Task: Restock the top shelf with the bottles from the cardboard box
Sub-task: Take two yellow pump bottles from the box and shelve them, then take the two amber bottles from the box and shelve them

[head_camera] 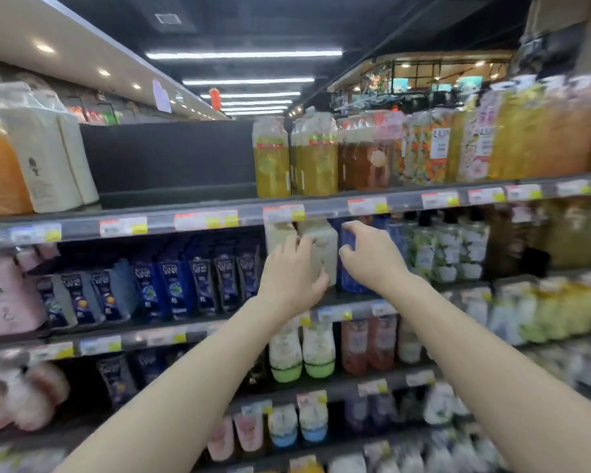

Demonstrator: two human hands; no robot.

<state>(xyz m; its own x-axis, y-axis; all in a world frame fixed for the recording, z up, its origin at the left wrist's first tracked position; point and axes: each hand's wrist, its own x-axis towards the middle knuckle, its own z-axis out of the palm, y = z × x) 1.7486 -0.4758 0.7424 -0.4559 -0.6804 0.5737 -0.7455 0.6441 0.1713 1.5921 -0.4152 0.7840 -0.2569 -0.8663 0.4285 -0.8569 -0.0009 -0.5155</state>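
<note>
- Both bare arms reach up to the second shelf (342, 314) of a store rack, just under the price strip of the top shelf (191, 208).
- The left hand (289, 278) wraps a cream-white bottle (321, 249) standing on that second shelf: fingers (296, 245) lie curled over its left front face, the thumb (316, 286) presses low on its front. The hand is closed around it in a loose grasp.
- The right hand (372, 259) is on a blue bottle (348, 264) just beside the cream one; its fingertips hook over the bottle's top corner and the thumb touches its left edge, so the bottle sits between thumb and fingers in a partly closed pinch.
- Another cream bottle (278, 233) stands touching the first, to its left.
- The top shelf has an empty dark stretch in the middle, with yellow-green bottles (294, 165) to its right and cream pouches (48, 158) to its left.
- The cardboard box is out of view.
</note>
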